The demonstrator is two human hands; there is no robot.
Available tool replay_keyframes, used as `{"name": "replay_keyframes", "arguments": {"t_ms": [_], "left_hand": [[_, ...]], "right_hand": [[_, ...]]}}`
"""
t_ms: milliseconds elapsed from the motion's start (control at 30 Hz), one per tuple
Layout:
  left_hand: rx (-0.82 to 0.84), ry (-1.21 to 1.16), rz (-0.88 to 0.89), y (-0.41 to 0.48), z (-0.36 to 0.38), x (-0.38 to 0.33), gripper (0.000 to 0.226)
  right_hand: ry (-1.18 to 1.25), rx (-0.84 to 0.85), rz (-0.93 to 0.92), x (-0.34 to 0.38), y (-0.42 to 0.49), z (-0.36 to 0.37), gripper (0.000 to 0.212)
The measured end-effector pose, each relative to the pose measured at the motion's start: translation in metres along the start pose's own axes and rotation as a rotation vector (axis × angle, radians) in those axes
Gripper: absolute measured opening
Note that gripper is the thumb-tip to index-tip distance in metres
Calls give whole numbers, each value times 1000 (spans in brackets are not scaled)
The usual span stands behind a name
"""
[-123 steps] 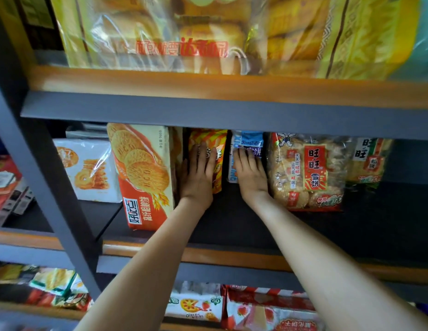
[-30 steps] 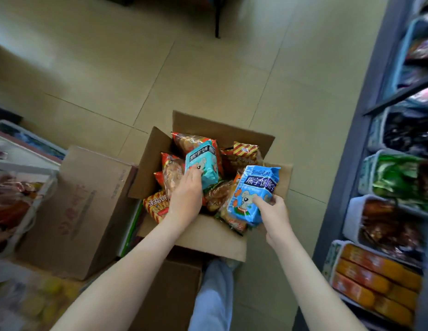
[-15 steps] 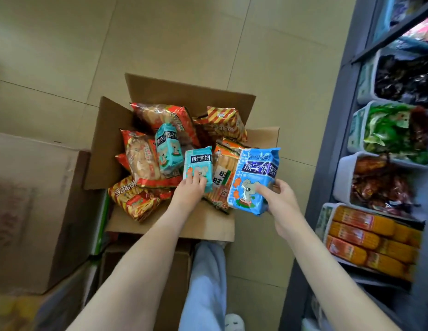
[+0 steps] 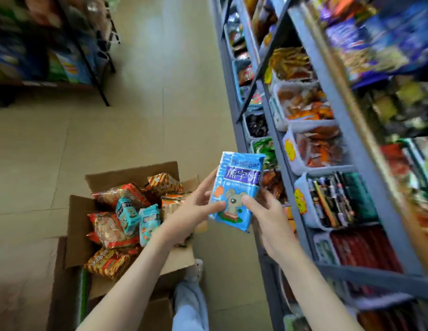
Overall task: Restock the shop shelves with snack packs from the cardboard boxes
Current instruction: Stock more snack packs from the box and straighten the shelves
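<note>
A blue snack pack point(image 4: 236, 187) with a cartoon mouse is held upright in front of me, between the box and the shelves. My left hand point(image 4: 196, 211) holds its left edge, thumb on the front and fingers reaching behind. My right hand point(image 4: 268, 216) grips its lower right side with the thumb across the front. Below left stands the open cardboard box point(image 4: 76, 225), holding red and orange snack bags point(image 4: 110, 228) and two small teal packs point(image 4: 136, 218). The grey shop shelves point(image 4: 346, 130) rise on the right.
White bins of packed snacks point(image 4: 303, 103) fill the shelf levels on the right. Another rack point(image 4: 52, 56) with goods stands at the far left across the tiled aisle floor point(image 4: 160, 103). A second cardboard box point(image 4: 64, 295) sits under the open one. My leg point(image 4: 189, 306) is below.
My left hand has left the small teal pack in the box and come up to the blue pack. Both hands have lifted the pack up and rightward, and my view has swung toward the shelves.
</note>
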State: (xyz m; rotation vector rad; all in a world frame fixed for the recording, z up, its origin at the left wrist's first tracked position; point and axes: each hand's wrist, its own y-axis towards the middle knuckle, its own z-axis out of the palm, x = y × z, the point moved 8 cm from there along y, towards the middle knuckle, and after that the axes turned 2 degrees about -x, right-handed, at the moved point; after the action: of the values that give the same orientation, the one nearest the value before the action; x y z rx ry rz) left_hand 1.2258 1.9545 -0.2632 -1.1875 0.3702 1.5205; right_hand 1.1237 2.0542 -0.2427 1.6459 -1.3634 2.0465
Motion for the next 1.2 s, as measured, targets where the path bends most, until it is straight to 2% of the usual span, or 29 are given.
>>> {"name": "replay_keyframes", "arguments": {"t_ms": [167,333,533,700,767,833,1000,1067,1133,1200], "left_hand": [[176,155,133,-51,152,-60,87],[329,263,285,-115,279,-98,80],[371,465,506,-178,389,-128,67],[488,590,650,-212,485,-135,47],[554,649,722,-225,525,-140,41],[607,725,777,-232,561,-143,40],[757,815,805,-234,639,-135,38],[824,816,763,-225,665,-125,46],[839,838,751,-214,688,-117,49],[841,854,742,-203,710,-109,46]], "right_hand": [[-79,-79,-177,81,-131,-99,33],[-113,-180,-362,140,-254,-184,29],[-9,-272,-445,167,-380,-270,24],[74,-365,-475,165,-467,-322,41],[101,-422,-479,166,-491,-340,49],[158,-507,-495,166,-511,-362,47],[306,-679,-528,160,-547,-412,44],[328,-768,-532,154,-551,-437,45],[298,-877,-544,149,-549,-460,46],[163,-1017,-547,149,-544,-480,50]]}}
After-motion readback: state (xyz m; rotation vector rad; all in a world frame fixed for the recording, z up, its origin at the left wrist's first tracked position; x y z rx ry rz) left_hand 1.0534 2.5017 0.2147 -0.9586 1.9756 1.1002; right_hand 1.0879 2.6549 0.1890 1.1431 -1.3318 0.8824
